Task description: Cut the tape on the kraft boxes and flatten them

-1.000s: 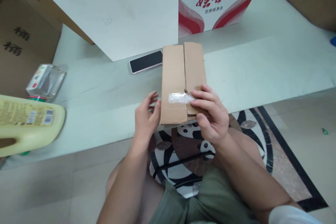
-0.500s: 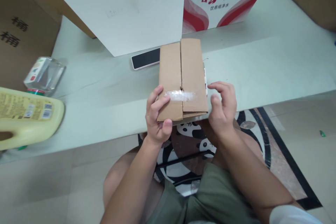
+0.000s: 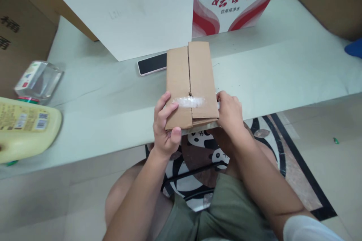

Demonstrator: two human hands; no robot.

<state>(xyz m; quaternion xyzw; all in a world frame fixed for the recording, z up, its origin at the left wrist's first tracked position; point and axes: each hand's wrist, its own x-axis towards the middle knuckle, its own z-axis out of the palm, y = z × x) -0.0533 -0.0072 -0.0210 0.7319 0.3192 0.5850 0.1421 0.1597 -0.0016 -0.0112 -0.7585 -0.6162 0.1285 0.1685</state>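
A small brown cardboard box [image 3: 190, 75] stands at the table's near edge, its top flaps meeting at a seam with a strip of clear tape [image 3: 189, 101] across it. My left hand [image 3: 165, 124] grips the box's left near corner, fingers on the top and thumb at the front. Against the right side of the box, my right hand [image 3: 229, 111] has its fingers curled in; a bit of something white shows at the fingertips, and their grip is hidden. Behind the box lies a phone [image 3: 152, 64], partly covered by it.
A large white box [image 3: 124, 11] and a red-and-white printed carton [image 3: 234, 3] stand at the back. On the left are a clear bottle [image 3: 39, 81] lying down and a yellow jug [image 3: 31, 130]. A blue object [image 3: 354, 48] shows at the right edge.
My right hand has moved left from beside the box to its right side, and its fingers have closed there. My left hand keeps its hold. The view has shifted slightly.
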